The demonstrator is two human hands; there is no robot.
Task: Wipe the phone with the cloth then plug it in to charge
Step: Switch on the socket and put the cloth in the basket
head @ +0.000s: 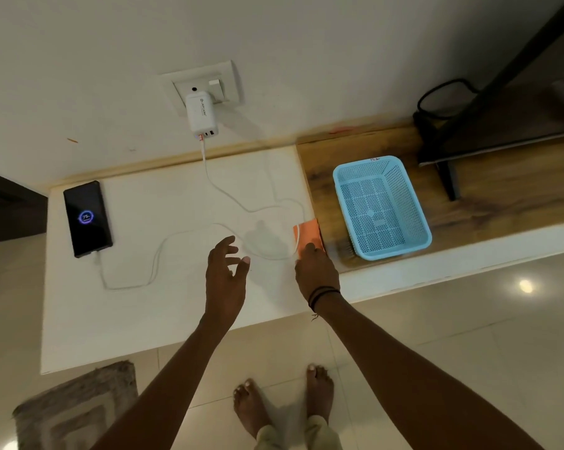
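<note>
A black phone (87, 218) lies face up at the left end of the white table (164, 306), its screen lit with a charging ring. A white cable (228, 198) runs from its lower end in loops across the table up to a white charger (201, 114) in the wall socket (209, 84). An orange folded cloth (306, 233) lies at the table's right edge. My right hand (316, 271) rests fingers-down on the cloth. My left hand (227, 271) hovers over the table's middle with fingers spread, holding nothing.
A light blue perforated plastic basket (383, 207) stands on a wooden shelf (501, 196) right of the table. A dark stand leg and black cable (436, 99) sit at the far right. A grey mat (76, 407) and my bare feet (284, 404) are on the tiled floor.
</note>
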